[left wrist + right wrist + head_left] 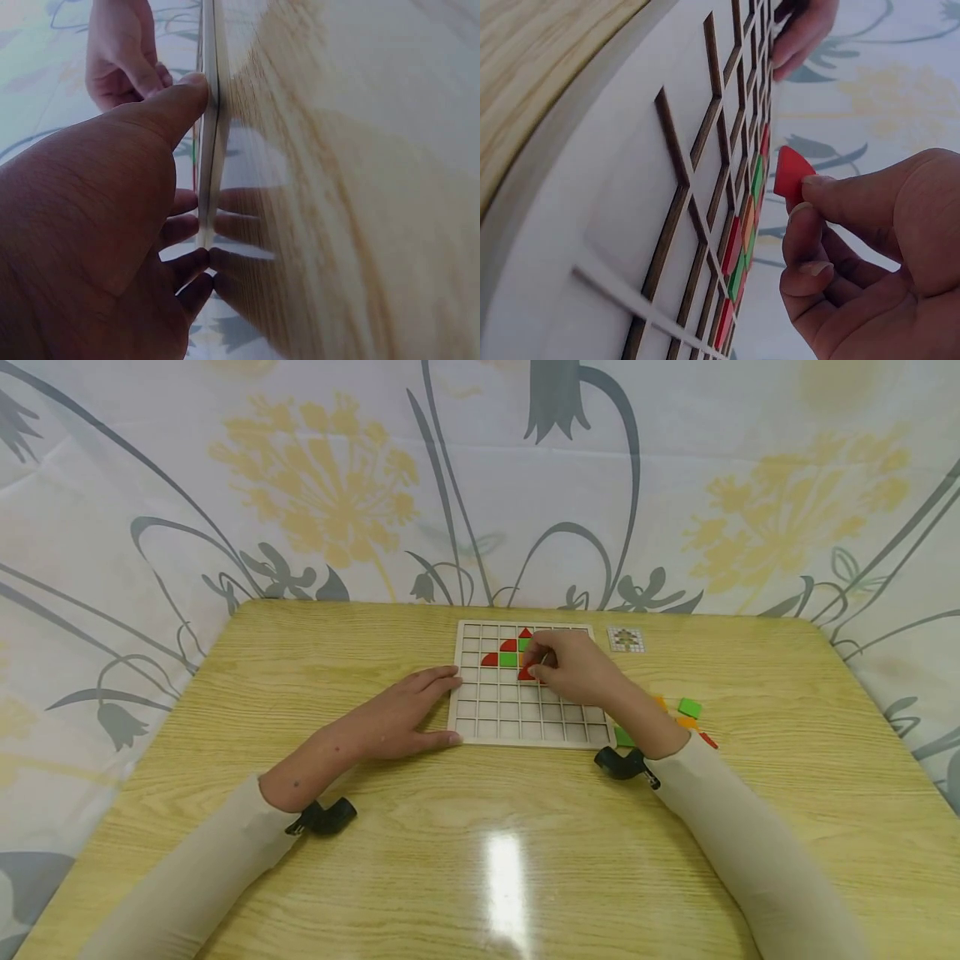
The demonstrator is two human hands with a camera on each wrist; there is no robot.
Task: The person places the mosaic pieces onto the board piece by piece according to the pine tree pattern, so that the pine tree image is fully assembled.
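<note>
One small red piece (789,176) with a curved edge is pinched between the thumb and a finger of the right hand (577,667), and in the right wrist view it sits at the fingertips, left of the hand, on the side facing the grid board (532,745). From where I stand it looks just off the board's surface, not touching it; its curve faces the upper right of that view, and it is too stubby for me to pick out a long axis. The right hand is plainly the nearer one, over the upper middle of the board at the centre of the frame. The left hand (401,714) is spread at the board's left edge, fingers toward the upper part, thumb touching the lower left corner. Beside and under the right fingers lie flat pieces set in the cells, such as a green square (507,659). A small patterned card (626,639) is right of the board, with loose pieces (690,708) below it, partly behind the right forearm. The wood-grain table (390,877) shines at lower centre, and a floral backdrop (480,468) fills the top of the frame.
</note>
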